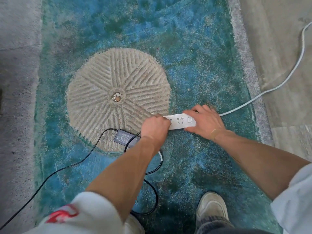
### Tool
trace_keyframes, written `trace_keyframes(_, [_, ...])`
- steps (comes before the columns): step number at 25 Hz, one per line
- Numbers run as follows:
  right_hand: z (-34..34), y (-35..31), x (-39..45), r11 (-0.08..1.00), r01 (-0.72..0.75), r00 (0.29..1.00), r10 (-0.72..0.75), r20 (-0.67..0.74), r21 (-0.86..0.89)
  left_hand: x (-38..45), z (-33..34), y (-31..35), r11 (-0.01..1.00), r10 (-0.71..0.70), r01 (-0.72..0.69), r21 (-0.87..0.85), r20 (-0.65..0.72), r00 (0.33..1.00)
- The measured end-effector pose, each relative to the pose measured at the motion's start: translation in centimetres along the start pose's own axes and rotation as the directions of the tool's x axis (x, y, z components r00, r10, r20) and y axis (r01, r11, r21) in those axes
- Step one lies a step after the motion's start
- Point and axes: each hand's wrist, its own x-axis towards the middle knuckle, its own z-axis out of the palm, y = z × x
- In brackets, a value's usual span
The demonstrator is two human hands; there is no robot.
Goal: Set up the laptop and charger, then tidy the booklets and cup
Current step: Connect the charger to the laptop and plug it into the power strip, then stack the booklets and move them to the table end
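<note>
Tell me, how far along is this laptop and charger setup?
Early. Done: the black charger brick lies on the floor. In hand: the right hand steadies the white power strip while the left hand, fingers curled, works at its sockets, apparently plugging in. Left: no laptop, booklets or cup are in view.

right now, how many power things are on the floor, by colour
white: 2 - power strip, its cord
black: 2 - charger brick, its cable
total: 4
</note>
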Motion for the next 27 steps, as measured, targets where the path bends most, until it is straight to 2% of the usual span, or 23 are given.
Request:
trace_keyframes(4, [-1.9,-2.0,0.2,0.995,-0.026,0.993,0.036,0.111,-0.093,-0.6,-1.3,0.0,1.0,-0.01,0.01,0.0,0.01,1.0])
trace_keyframes(6, [-2.2,-2.9,0.1,0.992,-0.038,0.988,0.055,0.142,-0.119,-0.9,-0.7,-0.5,0.998,-0.059,0.06,-0.035,0.015,0.998])
trace_keyframes(9, [-2.5,-3.9,-0.5,0.991,-0.027,0.988,0.046,0.145,-0.131,-1.5,-0.2,-1.7,0.957,-0.145,0.156,-0.244,0.063,0.987])
trace_keyframes(12, [-3.7,-5.1,-0.9,0.992,0.014,0.993,0.001,0.12,-0.129,-2.7,0.5,-3.9,0.922,-0.116,0.143,-0.36,0.095,0.989])
trace_keyframes(15, [-4.9,-6.5,-0.8,0.992,0.06,0.997,-0.055,0.049,-0.114,-4.1,1.1,-6.4,0.96,-0.051,0.069,-0.271,0.07,0.996])
trace_keyframes(17, [-5.6,-7.2,-0.6,0.988,0.087,0.995,-0.081,0.052,-0.127,-4.7,1.2,-7.8,0.967,-0.028,0.049,-0.249,0.085,0.996])
trace_keyframes(20, [-7.0,-8.1,-0.7,0.982,0.103,0.993,-0.092,0.073,-0.16,-6.2,0.3,-9.4,0.971,-0.066,0.082,-0.224,0.078,0.995])
trace_keyframes(23, [-9.6,-9.0,-2.7,0.981,0.1,0.995,-0.1,0.013,-0.163,-8.9,-2.0,-10.5,0.975,-0.094,0.102,-0.197,0.051,0.994])
trace_keyframes(27, [-15.6,-11.7,-7.8,0.983,0.064,0.998,-0.06,0.025,-0.171,-14.9,-8.1,-11.8,0.963,-0.132,0.141,-0.23,0.052,0.99])
